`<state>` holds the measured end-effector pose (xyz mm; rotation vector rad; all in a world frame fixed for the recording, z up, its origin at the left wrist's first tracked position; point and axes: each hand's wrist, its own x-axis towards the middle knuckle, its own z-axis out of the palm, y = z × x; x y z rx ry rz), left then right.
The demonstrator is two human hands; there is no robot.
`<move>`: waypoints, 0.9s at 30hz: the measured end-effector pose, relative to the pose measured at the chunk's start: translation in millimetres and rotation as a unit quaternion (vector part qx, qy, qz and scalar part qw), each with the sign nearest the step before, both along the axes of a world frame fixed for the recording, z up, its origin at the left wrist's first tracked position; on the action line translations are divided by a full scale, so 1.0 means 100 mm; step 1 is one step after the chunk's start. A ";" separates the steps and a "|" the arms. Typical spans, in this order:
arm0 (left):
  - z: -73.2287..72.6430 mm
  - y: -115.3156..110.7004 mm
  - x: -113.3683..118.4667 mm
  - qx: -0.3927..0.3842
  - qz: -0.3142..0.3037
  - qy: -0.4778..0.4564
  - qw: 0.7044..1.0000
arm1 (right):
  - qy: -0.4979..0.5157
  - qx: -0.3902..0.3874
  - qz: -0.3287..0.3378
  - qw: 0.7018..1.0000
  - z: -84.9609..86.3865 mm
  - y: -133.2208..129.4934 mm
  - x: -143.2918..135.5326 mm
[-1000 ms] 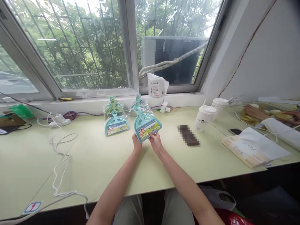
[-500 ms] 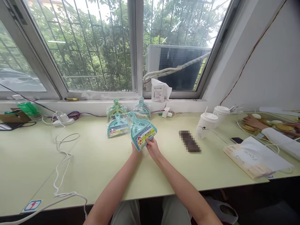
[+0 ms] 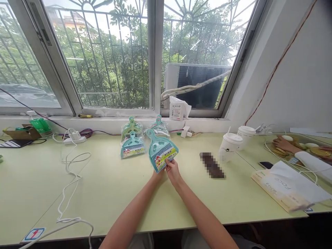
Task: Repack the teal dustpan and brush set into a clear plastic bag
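Observation:
A teal dustpan and brush set point(image 3: 158, 145) in clear wrap, with a bright printed label, is tilted up between my hands above the table. My right hand point(image 3: 173, 171) grips its lower right edge, thumb over the label. My left hand point(image 3: 158, 175) supports it from underneath; most of those fingers are hidden behind the pan. Just left of it stands a second teal dustpan set point(image 3: 132, 144), handle up. A green dustpan set point(image 3: 131, 123) is partly covered behind that one. More wrapped dustpan sets point(image 3: 159, 125) stand behind the held one, by the wall.
White cables point(image 3: 71, 193) and a power strip point(image 3: 74, 137) lie to the left. On the right are lidded paper cups point(image 3: 230, 143), a blurred-out dark object point(image 3: 212, 165), a tissue pack point(image 3: 284, 188) and a phone point(image 3: 266, 165). Another person's hand point(image 3: 285, 143) is at far right.
My view has tilted up slightly, so the table sits lower in the picture. The held dustpan set has shifted slightly right in view, still in both hands.

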<state>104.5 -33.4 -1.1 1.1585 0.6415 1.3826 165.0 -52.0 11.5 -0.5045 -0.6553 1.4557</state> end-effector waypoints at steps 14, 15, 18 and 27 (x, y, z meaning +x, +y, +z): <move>0.20 0.16 -0.36 -0.079 0.032 -0.117 0.989 | -0.021 -0.044 -0.109 0.993 -0.15 0.25 0.23; 0.17 0.12 -0.29 -0.075 0.039 -0.110 0.990 | -0.021 -0.037 -0.118 0.992 -0.15 0.25 0.23; 0.14 0.03 -0.20 -0.077 0.048 -0.080 0.993 | -0.021 -0.022 -0.139 0.990 -0.15 0.24 0.26; 0.17 0.04 -0.29 -0.130 0.046 0.007 0.990 | -0.033 -0.020 -0.140 0.989 -0.11 0.21 0.28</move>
